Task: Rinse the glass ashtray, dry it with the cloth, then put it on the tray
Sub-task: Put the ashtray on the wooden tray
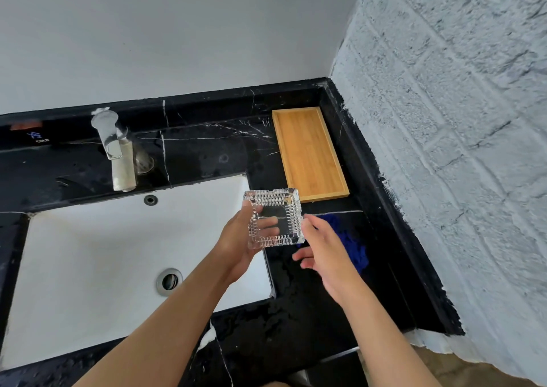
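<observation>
A square cut-glass ashtray (274,218) is held in the air above the right edge of the white sink (88,253). My left hand (239,244) grips its left side, thumb on the rim and fingers underneath. My right hand (322,250) touches its right edge with thumb and fingertips. A blue cloth (352,244) lies crumpled on the black counter just beyond my right hand, partly hidden by it. An empty bamboo tray (307,153) sits behind the ashtray, near the right wall.
A chrome tap (114,147) stands at the back left of the basin, and no water runs from it. The drain (169,280) is in the basin floor. A rough white brick wall (458,150) borders the counter on the right.
</observation>
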